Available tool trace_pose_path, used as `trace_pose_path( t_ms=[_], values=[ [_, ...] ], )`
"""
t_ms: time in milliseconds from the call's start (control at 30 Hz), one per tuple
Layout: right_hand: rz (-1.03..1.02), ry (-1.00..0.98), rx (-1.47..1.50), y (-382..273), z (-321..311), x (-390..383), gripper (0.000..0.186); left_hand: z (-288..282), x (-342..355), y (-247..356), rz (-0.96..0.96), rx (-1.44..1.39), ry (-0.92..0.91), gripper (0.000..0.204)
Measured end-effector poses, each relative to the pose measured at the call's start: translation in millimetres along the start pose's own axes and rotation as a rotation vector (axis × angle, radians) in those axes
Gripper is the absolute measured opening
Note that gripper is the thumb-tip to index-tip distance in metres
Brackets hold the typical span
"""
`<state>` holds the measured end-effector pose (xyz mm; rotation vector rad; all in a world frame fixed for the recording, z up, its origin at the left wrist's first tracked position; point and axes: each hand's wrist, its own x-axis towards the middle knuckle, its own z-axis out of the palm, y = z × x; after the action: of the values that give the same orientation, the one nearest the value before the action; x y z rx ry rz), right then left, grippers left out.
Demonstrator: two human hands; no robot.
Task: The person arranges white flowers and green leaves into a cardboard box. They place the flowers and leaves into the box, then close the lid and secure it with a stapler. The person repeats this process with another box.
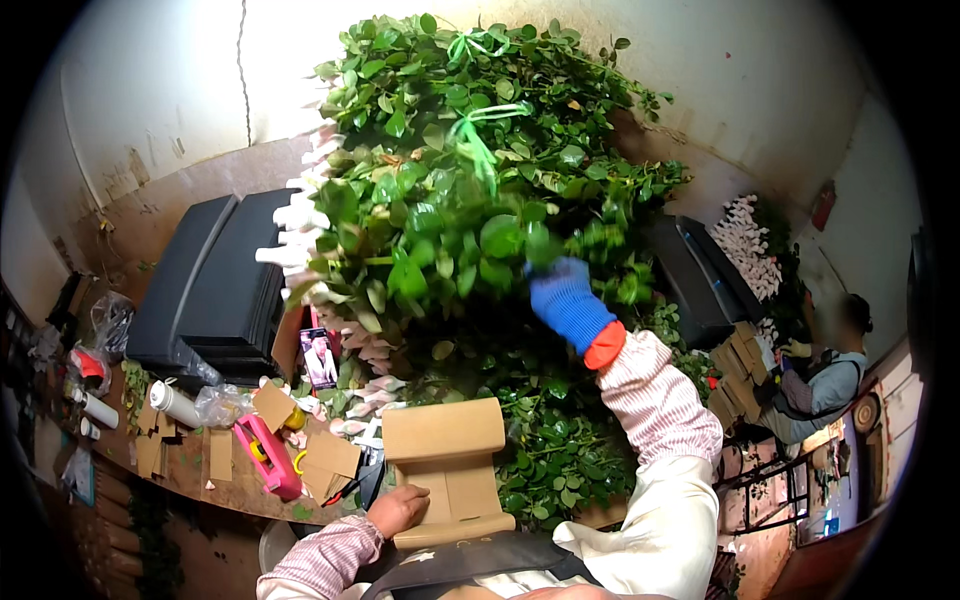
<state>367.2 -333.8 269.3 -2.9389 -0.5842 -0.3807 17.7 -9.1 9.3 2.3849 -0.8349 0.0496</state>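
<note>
My left hand point(400, 511) rests at the left edge of a creased brown cardboard sheet point(464, 487) close to my body, its bare fingers curled over it. My right hand point(562, 298), in a blue knitted glove with an orange-red cuff, is at the near side of a high pile of leafy flower stems point(440, 230). Its fingertips are blurred among the leaves and seem closed on a leafy stem, which is smeared by motion. White sleeves point(297, 232) cover the flower heads along the pile's left side. Green ties point(478, 135) lie on the upper bunches.
Left of the pile stand black bins point(215, 285). A pink tape dispenser point(268, 458), cardboard pieces point(330, 462) and a white bottle point(174, 403) lie on the table. Another black bin point(700, 275) is at right. Farther right a co-worker point(825, 385) sits by more sleeved flowers point(745, 245).
</note>
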Motion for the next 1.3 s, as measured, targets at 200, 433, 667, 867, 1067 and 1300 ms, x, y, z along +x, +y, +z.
trace_pose_path(
  t_ms=[200, 433, 667, 867, 1067, 1300],
  values=[
    [-0.202, -0.573, -0.062, 27, -10, -128, 0.022, 7, 2, -4, 0.052, 0.030, 0.068, 0.012],
    [-0.205, -0.213, 0.194, 52, -69, -217, 0.034, 6, -3, -1, -0.012, 0.171, -0.015, 0.024],
    [-0.079, -0.149, 0.260, 71, -99, -218, 0.036, 8, -6, -1, -0.083, 0.119, -0.052, 0.027],
    [-0.200, 0.009, 0.397, 48, -132, -195, 0.041, 9, -8, -8, -0.075, 0.084, -0.077, 0.032],
    [-0.037, -0.068, 0.574, 53, -118, -228, 0.035, 1, -5, -8, -0.080, 0.033, -0.084, 0.041],
    [-0.131, -0.468, 0.488, 47, -5, -314, 0.039, -36, 14, 19, -0.360, -0.290, -0.266, 0.057]
  ],
)
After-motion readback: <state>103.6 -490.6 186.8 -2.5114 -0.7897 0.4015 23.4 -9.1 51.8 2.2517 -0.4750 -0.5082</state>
